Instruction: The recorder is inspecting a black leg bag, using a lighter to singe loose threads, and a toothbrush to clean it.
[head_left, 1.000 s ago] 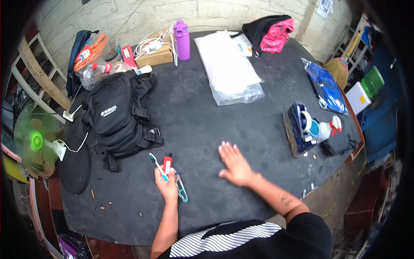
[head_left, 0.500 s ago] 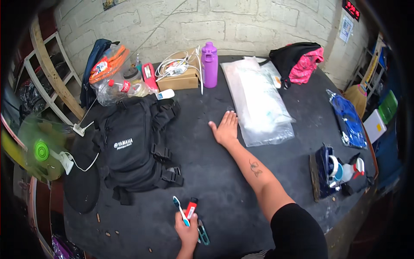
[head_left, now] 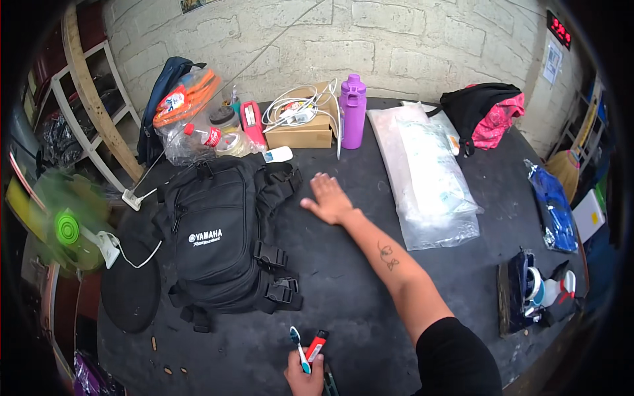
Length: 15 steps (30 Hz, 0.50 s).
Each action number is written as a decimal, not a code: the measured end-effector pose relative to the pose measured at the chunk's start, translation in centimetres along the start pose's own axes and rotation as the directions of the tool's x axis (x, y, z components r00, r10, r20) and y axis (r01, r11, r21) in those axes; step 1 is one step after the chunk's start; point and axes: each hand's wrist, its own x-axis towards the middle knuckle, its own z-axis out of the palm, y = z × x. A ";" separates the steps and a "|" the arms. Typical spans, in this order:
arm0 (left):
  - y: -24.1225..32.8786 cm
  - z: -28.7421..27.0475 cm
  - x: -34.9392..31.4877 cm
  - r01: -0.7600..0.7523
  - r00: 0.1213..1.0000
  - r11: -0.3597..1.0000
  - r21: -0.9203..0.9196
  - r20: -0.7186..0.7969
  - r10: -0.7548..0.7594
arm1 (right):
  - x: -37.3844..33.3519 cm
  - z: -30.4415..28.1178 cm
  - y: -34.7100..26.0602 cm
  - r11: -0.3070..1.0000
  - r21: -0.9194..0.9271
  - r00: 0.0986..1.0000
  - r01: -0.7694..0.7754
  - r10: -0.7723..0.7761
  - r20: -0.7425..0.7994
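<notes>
At the lower middle, my left hand is closed around a blue-and-white toothbrush and a small red stick with a black end, maybe a lighter. Beside that hand a thin teal-and-dark tool shows partly; whether it is held I cannot tell. My right hand lies palm down on the dark table, its fingers spread, holding nothing. It is just right of the black backpack, whose straps and buckles face it, and left of a clear plastic packet with white contents.
At the back stand a purple bottle, a cardboard box with a white cable, and a bagged soda bottle. A blue packet and a dark holder of bottles sit at right. A green fan is at left.
My right hand has slid left, away from the plastic packet and nearer the backpack. My left hand keeps its hold and sits lower in view. The whole view has shifted a little.
</notes>
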 end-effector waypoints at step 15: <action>-0.2 -0.9 1.1 -0.198 0.974 0.883 -0.425 -0.186 0.129 | -29.0 -8.3 -15.4 0.808 0.244 0.797 0.537 -0.580 0.169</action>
